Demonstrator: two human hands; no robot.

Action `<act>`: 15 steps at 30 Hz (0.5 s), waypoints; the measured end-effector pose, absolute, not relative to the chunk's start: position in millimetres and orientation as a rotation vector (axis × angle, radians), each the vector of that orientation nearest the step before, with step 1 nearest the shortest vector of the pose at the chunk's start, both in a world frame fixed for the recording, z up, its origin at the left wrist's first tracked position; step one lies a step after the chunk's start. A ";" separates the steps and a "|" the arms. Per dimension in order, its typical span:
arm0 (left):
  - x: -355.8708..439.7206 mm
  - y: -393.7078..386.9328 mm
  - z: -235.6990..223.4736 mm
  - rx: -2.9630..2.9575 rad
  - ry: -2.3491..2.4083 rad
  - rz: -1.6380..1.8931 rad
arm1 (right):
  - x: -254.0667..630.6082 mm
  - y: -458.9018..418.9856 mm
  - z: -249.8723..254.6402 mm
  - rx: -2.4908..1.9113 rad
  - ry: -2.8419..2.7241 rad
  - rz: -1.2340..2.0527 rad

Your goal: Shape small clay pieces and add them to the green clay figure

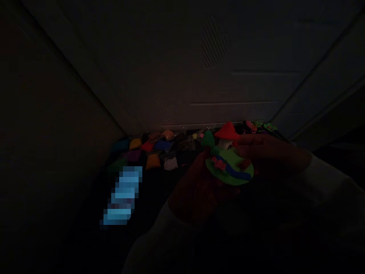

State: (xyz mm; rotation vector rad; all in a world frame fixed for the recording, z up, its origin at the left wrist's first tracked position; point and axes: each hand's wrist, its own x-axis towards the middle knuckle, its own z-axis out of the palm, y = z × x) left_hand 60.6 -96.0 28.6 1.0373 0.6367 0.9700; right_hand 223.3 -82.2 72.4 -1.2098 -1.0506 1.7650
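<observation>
In the dim light, a clay model [228, 161] is held up in front of me. It has a light green base with a blue band and small pink flowers, a white mushroom with a red cap [227, 131], and a dark green rounded piece [208, 139]. My left hand [196, 190] is closed around the model from below and the left. From the right, my right hand [273, 154] reaches over the base beside the mushroom, its fingers closed on that side. Its fingertips are dark and partly hard to make out.
Several coloured clay packets [153, 160] lie at the back left. A glowing, pixelated screen [122, 196] is nearer on the left. More colourful clay pieces [269, 127] sit at the back right, against a pale panel [176, 83] with striped hearts.
</observation>
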 end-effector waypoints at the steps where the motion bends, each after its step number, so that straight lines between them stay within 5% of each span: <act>1: 60.8 -97.5 29.3 0.931 0.519 0.927 | 223.6 -82.1 75.3 -1.201 -1.090 1.760; 6: 61.8 -97.5 38.0 0.475 0.084 0.817 | 226.3 -72.9 89.7 -1.120 -1.256 1.727; 15: 65.5 -71.2 47.1 0.516 0.043 0.900 | 215.8 -47.8 97.7 -0.980 -1.296 1.641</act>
